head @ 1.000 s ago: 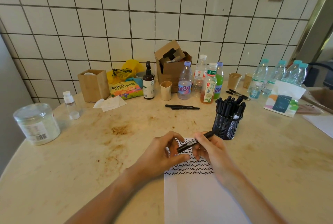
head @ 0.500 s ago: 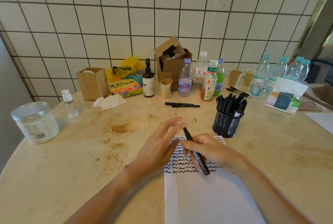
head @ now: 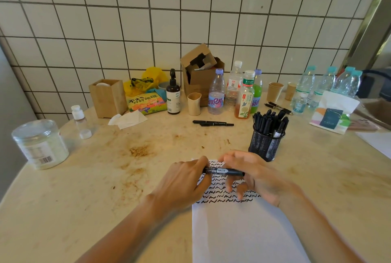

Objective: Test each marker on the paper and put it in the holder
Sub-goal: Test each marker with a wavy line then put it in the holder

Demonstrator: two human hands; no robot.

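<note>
A black marker lies level between my two hands, just above the white paper. My left hand grips its left end with curled fingers. My right hand holds its right end; the fingers look blurred. Rows of black squiggles cover the top of the paper, partly hidden by my hands. The black mesh holder stands to the right behind my right hand, filled with several black markers. Two more markers lie on the table behind, and others lie near the bottles.
Along the tiled wall stand a wooden box, a dark pump bottle, a cardboard box, several drink bottles and paper cups. A plastic jar sits at the left edge, a tissue pack at the right.
The marker went from pointing down at the paper in my right hand to lying level between both hands. My left hand, open half a second ago, now grips its left end.
</note>
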